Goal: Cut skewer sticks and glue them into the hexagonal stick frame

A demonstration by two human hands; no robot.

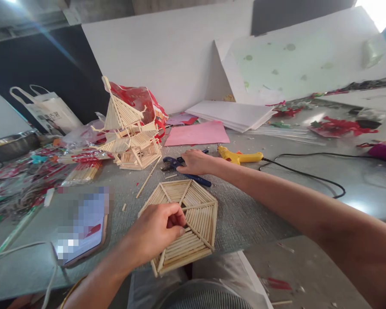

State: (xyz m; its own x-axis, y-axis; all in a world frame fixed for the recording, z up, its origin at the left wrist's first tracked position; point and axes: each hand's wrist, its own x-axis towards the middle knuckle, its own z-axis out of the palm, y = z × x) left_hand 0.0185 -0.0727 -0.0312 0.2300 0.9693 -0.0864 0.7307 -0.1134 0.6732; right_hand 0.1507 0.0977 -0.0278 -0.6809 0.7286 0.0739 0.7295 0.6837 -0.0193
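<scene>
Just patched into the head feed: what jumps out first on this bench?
Front and centre, the left hand pinches the hexagonal stick panel at the table's near edge. Just beyond it, the right hand rests on blue-handled pliers, with a yellow glue gun to their right. Further back on the left, a stick-built pagoda model leans.

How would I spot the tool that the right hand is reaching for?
On the grey table, look just beyond the flat six-sided stick panel. The right hand rests on blue-handled pliers, dark and metal, unlike the yellow glue gun beside them.
</scene>
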